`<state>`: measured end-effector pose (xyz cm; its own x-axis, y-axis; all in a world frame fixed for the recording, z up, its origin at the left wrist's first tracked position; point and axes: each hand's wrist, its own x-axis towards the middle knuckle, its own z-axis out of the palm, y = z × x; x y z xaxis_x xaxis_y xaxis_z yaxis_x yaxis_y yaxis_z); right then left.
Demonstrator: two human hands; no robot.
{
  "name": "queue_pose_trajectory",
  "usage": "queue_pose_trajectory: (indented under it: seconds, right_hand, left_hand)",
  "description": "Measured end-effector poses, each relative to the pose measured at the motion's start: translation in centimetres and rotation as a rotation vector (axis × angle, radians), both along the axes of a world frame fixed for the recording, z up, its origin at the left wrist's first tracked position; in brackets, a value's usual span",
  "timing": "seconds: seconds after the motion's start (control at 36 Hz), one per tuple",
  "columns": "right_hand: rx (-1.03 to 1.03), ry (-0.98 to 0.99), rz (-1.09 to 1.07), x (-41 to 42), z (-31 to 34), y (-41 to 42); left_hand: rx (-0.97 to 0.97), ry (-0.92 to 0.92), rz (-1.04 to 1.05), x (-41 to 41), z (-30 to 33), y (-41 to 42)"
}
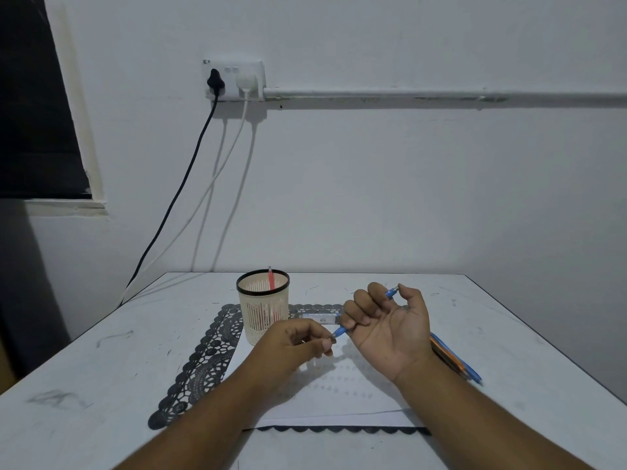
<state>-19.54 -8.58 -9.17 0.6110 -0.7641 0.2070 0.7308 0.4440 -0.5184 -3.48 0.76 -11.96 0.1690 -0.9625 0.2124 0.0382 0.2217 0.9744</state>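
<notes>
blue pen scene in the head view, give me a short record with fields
held thing: blue pen, tilted, above the paper
right hand: grips the blue pen, palm up
left hand: pinches the blue pen's lower end
cup: on the mat, one red pen upright inside
paper: lies on the black lace mat
spare pens: on the table beside the right wrist

No text, brand or number can be read here. The small flat packet [320, 317] beside the pen holder [263, 310] carries some blue print, but it is too blurred to read. The white paper [325, 398] on the table [101, 385] shows rows of faint marks, too small to tell. The blue pen [341, 331] shows no legible print.
</notes>
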Motion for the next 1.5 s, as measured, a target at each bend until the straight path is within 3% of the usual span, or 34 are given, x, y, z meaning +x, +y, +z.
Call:
queue_pose_trajectory:
  seconds: [0.17, 0.36, 0.56, 0.64, 0.89, 1.08, 1.25, 1.5]
  right_hand:
    - [-0.006, 0.004, 0.005, 0.0, 0.1, 0.2]
    - [0.015, -0.010, 0.011, -0.1, 0.1, 0.3]
    - [0.027, -0.030, 0.026, 0.1, -0.3, 0.1]
    - [0.020, -0.044, 0.037, 0.0, -0.5, 0.0]
    - [-0.039, 0.055, -0.026, 0.5, 0.4, 0.5]
    - [-0.347, 0.588, -0.146, 1.1, -0.8, 1.4]
    - [-0.407, 0.576, -0.149, 0.7, -1.1, 1.0]
    - [-0.654, 0.765, -0.024, 1.6, -2.1, 3.0]
  left_hand:
    - [-0.004, 0.010, 0.006, -0.2, 0.1, 0.1]
    - [0.001, -0.130, 0.038, 0.2, 0.1, 0.1]
    - [0.000, 0.042, 0.003, -0.3, 0.0, 0.0]
    - [-0.017, 0.033, 0.017, -0.2, -0.1, 0.0]
    - [-0.077, -0.289, 0.118, 0.9, 0.2, 0.1]
    - [-0.097, -0.456, 0.140, 2.7, 0.6, 0.1]
    - [0.044, -0.692, 0.220, 5.7, 0.9, 0.3]
    - [0.202, -1.173, 0.355, 6.8, -0.4, -0.3]
